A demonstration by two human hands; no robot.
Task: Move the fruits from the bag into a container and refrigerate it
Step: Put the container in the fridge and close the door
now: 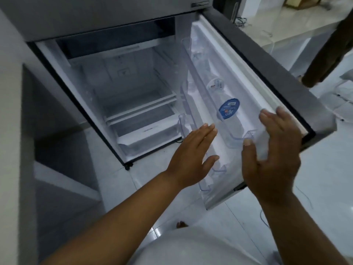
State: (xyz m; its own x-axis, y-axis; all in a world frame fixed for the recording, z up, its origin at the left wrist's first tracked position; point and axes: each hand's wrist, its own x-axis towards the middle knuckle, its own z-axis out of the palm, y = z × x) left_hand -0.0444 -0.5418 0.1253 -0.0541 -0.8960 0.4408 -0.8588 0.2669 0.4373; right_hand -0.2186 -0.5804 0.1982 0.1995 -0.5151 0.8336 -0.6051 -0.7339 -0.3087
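The grey refrigerator (107,22) stands with its lower door (267,77) swung open to the right. Its white interior shows bare shelves (141,104) and a crisper drawer (145,131) at the bottom. My left hand (191,157) hovers flat, fingers apart, just in front of the door's clear shelves (246,137). My right hand (273,155) is spread near the door's inner edge, fingertips close to the white seal, gripping nothing. No fruit, bag or container is in view.
Water bottles, one with a blue label (228,109), stand in the door shelves. A grey wall or counter (15,131) rises at left. A white table (286,31) and another person's dark trouser leg (332,50) are at the back right. Floor is pale tile.
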